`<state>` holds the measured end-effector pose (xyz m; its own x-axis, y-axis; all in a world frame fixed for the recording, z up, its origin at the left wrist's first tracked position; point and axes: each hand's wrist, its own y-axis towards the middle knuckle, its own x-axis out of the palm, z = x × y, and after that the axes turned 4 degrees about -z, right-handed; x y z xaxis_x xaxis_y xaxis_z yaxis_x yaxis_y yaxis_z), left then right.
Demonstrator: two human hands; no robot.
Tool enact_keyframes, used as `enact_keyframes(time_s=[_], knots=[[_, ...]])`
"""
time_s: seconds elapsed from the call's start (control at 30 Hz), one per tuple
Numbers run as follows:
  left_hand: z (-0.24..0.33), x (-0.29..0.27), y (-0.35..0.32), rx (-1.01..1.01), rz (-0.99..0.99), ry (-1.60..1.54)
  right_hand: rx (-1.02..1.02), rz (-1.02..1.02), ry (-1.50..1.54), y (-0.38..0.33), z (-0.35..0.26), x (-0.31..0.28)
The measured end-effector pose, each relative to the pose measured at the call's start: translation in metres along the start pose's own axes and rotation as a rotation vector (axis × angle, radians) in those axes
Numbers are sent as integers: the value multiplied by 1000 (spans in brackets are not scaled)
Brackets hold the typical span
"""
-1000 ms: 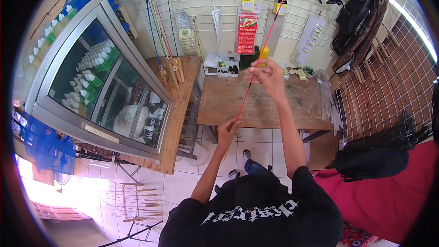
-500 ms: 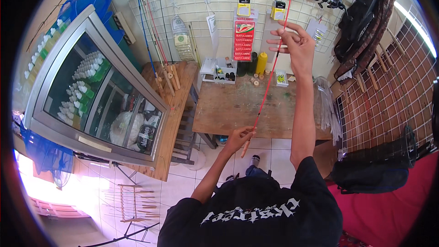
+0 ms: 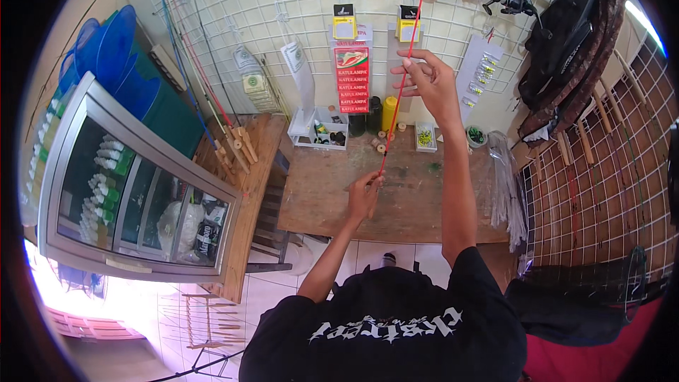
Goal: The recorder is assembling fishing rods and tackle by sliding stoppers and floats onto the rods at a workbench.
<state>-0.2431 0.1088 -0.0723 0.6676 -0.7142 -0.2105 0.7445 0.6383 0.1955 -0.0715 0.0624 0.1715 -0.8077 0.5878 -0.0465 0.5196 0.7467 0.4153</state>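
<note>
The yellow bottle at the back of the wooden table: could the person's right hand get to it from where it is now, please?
Probably yes. The right hand hangs above the yellow bottle with only open air between them. But its fingers pinch the thin red rod, which it would likely have to release first.

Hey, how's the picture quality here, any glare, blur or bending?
Head view: strong fisheye bending, so the wire wall grid curves and the corners go black; blown-out glare at lower left below the glass cabinet; the thin red rod and both hands stay sharp.
</note>
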Motion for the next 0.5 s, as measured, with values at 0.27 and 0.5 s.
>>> enact_keyframes(time_s=[0.27, 0.5], knots=[[-14, 15, 35, -69, -47, -114, 37, -35, 41, 19, 49, -9], [-21, 2, 60, -56, -81, -62, 37, 16, -22, 37, 64, 0]])
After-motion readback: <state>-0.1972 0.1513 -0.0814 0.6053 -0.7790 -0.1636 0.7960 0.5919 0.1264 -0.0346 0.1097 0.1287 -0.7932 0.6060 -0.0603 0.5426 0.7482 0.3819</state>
